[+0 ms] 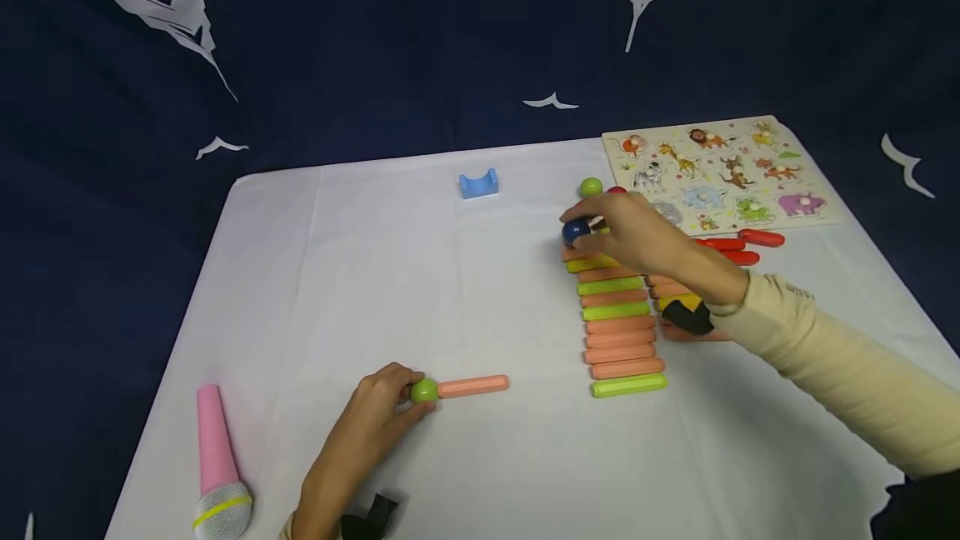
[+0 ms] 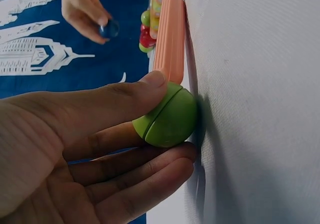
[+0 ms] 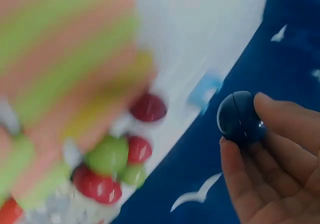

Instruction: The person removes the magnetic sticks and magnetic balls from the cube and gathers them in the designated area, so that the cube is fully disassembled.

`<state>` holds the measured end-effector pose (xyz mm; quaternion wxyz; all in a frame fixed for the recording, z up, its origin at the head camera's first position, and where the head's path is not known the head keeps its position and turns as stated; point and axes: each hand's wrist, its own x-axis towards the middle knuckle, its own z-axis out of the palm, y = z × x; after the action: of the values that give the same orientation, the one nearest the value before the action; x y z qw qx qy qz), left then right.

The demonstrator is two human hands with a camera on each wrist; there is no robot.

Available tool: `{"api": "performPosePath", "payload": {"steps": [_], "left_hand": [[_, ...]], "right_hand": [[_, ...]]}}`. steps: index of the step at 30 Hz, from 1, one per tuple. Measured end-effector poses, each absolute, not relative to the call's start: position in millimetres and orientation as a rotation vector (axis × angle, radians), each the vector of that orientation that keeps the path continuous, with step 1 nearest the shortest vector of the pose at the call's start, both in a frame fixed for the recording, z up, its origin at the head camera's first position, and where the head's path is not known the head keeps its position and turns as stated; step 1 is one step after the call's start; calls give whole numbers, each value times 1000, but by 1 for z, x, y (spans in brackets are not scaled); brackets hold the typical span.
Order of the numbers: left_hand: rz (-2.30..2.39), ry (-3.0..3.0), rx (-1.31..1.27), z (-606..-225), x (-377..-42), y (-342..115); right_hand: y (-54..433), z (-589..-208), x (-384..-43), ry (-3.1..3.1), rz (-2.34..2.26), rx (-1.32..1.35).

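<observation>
My left hand (image 1: 366, 417) pinches a green ball (image 2: 172, 119) with a groove around it, low over the near middle of the white table. A ribbed orange stick (image 1: 474, 387) extends to the right from the ball, its end right at the ball's surface. Over the far end of a column of sticks, my right hand (image 1: 633, 232) holds a dark blue ball (image 3: 240, 118) between thumb and fingers. In the right wrist view that ball is raised above the tabletop. Beneath lie orange, yellow and lime sticks (image 1: 620, 324) in a row.
Red balls (image 3: 148, 107) and green balls (image 1: 591, 187) lie beyond the sticks. An animal puzzle board (image 1: 720, 173) is at the back right, with red sticks (image 1: 761, 237) before it. A blue cradle-shaped block (image 1: 478, 183) stands at the back; a pink toy microphone (image 1: 217, 457) lies front left.
</observation>
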<state>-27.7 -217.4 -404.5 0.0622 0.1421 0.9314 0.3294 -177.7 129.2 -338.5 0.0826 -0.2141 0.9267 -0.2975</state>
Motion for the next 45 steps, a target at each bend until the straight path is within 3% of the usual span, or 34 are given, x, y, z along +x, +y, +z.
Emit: {"api": "performPosePath", "payload": {"steps": [9,15,23,28,37,45], "left_hand": [[1080,2794,496,-415,-22,-212],[1076,2779,510,-415,-24,-209],[1041,2775,509,-411,-29,-206],[1029,2797,464,-408,-28,-210],[1041,2824,392,-403,-24,-222],[1072,2799,462,-408,-26,-213]], "right_hand": [[130,-370,-257,2751,-723,-530],[131,-390,-266,2747,-628,-483],[137,-388,-258,2769,-589,-435],[111,-372,-224,2767,-699,-672],[18,-385,-88,2407,-629,-1295],[17,-405,-62,2551,-477,-1421]]}}
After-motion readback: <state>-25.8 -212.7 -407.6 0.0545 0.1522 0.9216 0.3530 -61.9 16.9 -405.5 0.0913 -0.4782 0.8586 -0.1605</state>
